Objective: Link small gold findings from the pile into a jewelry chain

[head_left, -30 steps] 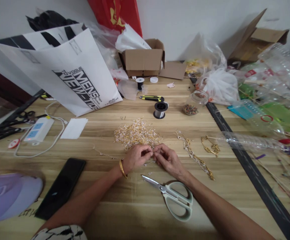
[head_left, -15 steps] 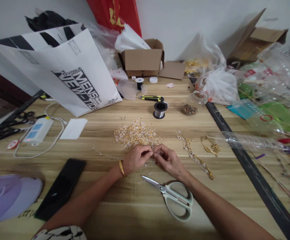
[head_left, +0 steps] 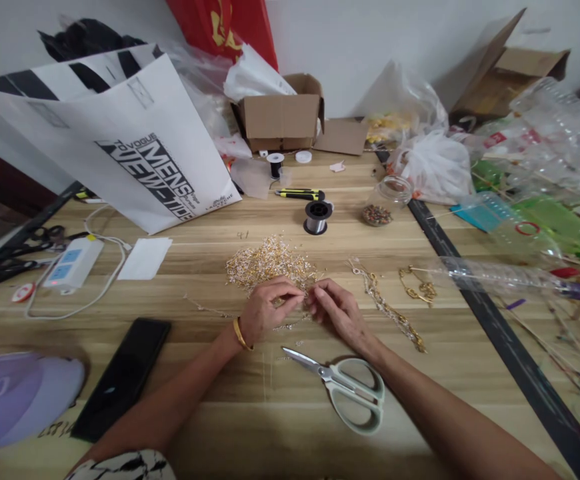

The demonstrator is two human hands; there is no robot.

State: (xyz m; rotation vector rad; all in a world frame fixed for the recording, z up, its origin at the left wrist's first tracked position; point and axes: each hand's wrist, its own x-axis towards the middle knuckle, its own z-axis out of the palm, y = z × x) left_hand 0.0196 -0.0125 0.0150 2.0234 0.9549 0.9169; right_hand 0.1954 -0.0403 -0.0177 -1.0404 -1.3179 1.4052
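Observation:
My left hand [head_left: 270,308], with a gold bangle at the wrist, is closed in a pinch of thumb and forefinger. Facing it, my right hand [head_left: 337,313] is also pinched, its fingertips almost touching the left ones. What they hold is too small to make out. Just behind both hands lies a pile of tiny gold and clear beads [head_left: 265,261]. A thin beaded strand [head_left: 210,309] stretches leftward from under my left hand, and a short piece of it shows below the fingers. Scissors [head_left: 343,390] with pale green handles lie in front of my right hand.
Right of my hands lie a beaded chain bundle [head_left: 387,307] and a gold chain [head_left: 417,287]. Farther back are a wire spool [head_left: 317,219], a yellow-black cutter [head_left: 300,194] and a bead jar [head_left: 380,212]. A black phone [head_left: 125,377] and power strip [head_left: 73,264] occupy the left.
Both hands have shifted slightly away from me, towards the bead pile. The right fingers have lifted and spread a little. The whole view has moved slightly.

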